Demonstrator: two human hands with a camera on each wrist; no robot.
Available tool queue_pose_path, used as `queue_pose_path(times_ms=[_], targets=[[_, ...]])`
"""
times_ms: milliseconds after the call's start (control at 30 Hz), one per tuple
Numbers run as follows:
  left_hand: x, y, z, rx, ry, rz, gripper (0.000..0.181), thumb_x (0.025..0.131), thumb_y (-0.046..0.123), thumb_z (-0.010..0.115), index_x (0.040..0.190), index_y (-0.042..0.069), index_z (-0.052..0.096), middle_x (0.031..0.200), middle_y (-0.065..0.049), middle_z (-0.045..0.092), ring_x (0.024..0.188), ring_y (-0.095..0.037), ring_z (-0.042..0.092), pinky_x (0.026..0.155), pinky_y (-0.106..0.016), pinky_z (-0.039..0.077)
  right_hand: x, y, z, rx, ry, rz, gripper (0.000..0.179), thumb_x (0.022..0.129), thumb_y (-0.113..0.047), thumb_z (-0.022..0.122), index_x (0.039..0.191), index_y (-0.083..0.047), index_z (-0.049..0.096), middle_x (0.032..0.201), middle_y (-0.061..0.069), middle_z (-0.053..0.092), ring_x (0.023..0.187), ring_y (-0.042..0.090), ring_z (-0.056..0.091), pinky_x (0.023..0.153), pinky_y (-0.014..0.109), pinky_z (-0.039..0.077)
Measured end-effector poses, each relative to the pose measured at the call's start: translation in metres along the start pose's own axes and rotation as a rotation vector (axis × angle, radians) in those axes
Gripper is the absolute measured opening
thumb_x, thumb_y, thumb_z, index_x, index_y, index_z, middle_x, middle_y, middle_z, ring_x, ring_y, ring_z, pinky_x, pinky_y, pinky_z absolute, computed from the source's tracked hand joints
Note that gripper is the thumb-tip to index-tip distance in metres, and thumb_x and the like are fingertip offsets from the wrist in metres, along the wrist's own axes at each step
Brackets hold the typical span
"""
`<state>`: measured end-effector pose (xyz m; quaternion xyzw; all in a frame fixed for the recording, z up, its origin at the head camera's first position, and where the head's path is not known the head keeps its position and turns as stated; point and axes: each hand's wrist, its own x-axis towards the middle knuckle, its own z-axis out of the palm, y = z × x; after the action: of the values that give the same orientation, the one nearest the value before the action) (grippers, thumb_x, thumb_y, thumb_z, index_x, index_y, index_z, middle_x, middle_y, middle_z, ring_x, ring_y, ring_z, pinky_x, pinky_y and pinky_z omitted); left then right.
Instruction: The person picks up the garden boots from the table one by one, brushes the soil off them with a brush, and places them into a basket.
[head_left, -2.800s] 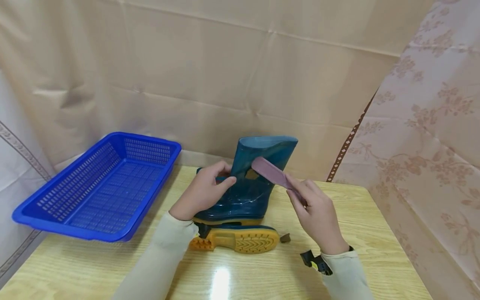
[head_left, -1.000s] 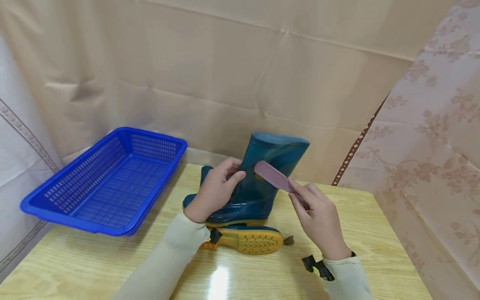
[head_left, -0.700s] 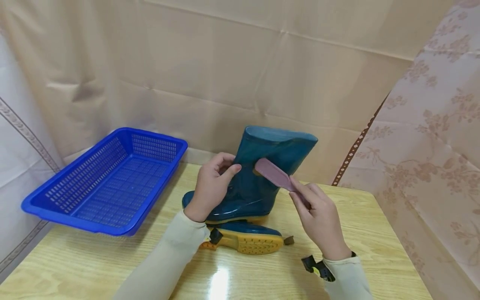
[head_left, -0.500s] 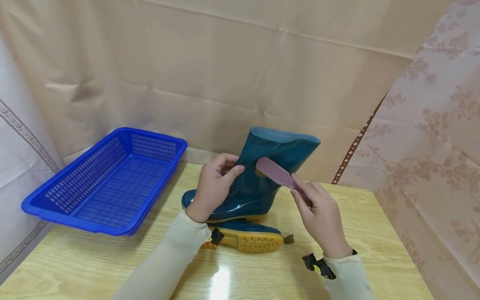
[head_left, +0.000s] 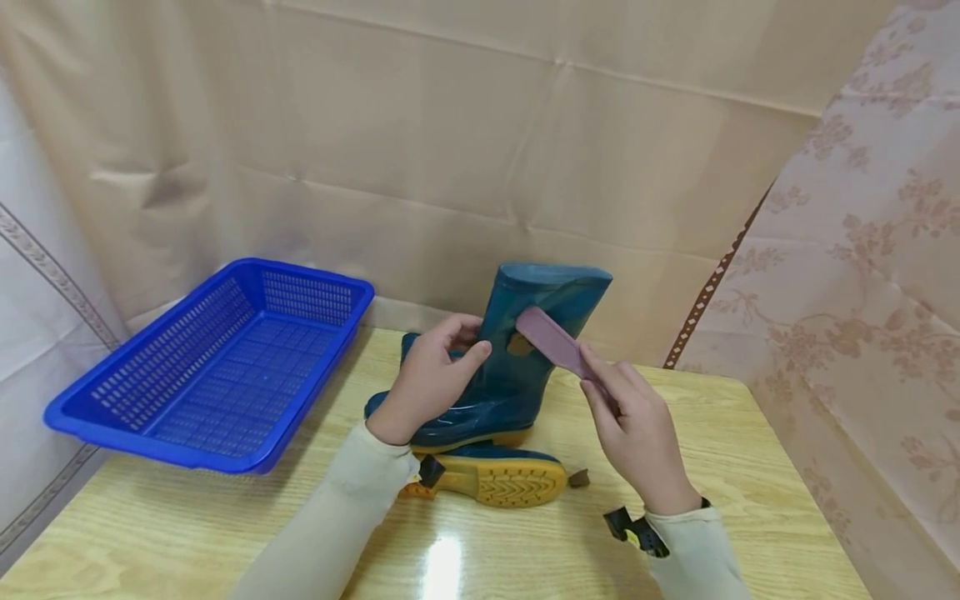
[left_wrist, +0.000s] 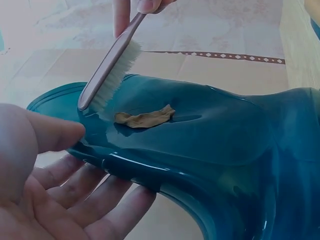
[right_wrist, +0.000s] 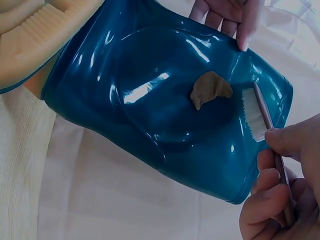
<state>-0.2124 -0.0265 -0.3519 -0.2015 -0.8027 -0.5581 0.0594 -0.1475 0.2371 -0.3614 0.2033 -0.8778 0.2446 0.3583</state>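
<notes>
A teal rubber boot (head_left: 504, 390) with a yellow sole stands tilted on the table. My left hand (head_left: 437, 371) holds its shaft by the edge, thumb on one face and fingers beneath, as the left wrist view shows. Between thumb and forefinger, my right hand (head_left: 637, 425) grips a brush (head_left: 553, 342) with a mauve back and pale bristles (right_wrist: 254, 115). Those bristles touch the shaft near its top, beside a brown, clay-like lump (left_wrist: 145, 118) stuck to the rubber. The other boot (head_left: 519, 483) lies on its side in front, its yellow sole facing me.
A blue plastic basket (head_left: 232, 387) with slotted walls stands at the left of the wooden table (head_left: 697, 467). Near the lying boot's toe is a small brown piece (head_left: 579, 477). A beige curtain (head_left: 420, 150) hangs behind, with a floral one (head_left: 885, 275) at the right.
The held boot's top rose and tipped toward me, then sank back in the last half second. The brush has shifted slightly up the shaft, so more of the lump shows below it.
</notes>
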Motion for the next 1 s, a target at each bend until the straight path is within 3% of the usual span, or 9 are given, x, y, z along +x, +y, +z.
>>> queue_pose_path(times_ms=[567,800,1000], targets=[[-0.0030,0.0016,-0.0018,0.018,-0.061,0.061,0.035,0.109,0.027,0.055,0.140,0.012,0.059,0.122,-0.004,0.068,0.110,-0.020,0.064,0.096,-0.047,0.054,0.0001,-0.0021,-0.0007,-0.019,-0.040,-0.034,0.050,0.090,0.001,0.077,0.138,-0.013,0.068,0.087,-0.002,0.061,0.062,0.005,0.037,0.054,0.014,0.028],[0.0009,-0.0049,-0.0054,-0.050,-0.074,0.100,0.031,0.109,0.023,0.055,0.137,0.011,0.062,0.122,-0.006,0.069,0.110,-0.021,0.064,0.097,-0.046,0.054,0.0009,-0.0030,-0.0005,-0.017,-0.053,-0.028,0.049,0.091,0.000,0.077,0.137,-0.014,0.069,0.088,-0.003,0.062,0.062,0.005,0.038,0.053,0.016,0.030],[0.0002,-0.0032,-0.0052,-0.120,-0.032,0.113,0.029,0.109,0.020,0.055,0.134,0.009,0.064,0.122,-0.008,0.069,0.105,-0.022,0.066,0.091,-0.042,0.057,-0.0004,-0.0034,-0.0014,-0.019,-0.055,-0.022,0.049,0.091,0.000,0.077,0.137,-0.014,0.069,0.087,-0.003,0.061,0.063,0.005,0.038,0.053,0.014,0.029]])
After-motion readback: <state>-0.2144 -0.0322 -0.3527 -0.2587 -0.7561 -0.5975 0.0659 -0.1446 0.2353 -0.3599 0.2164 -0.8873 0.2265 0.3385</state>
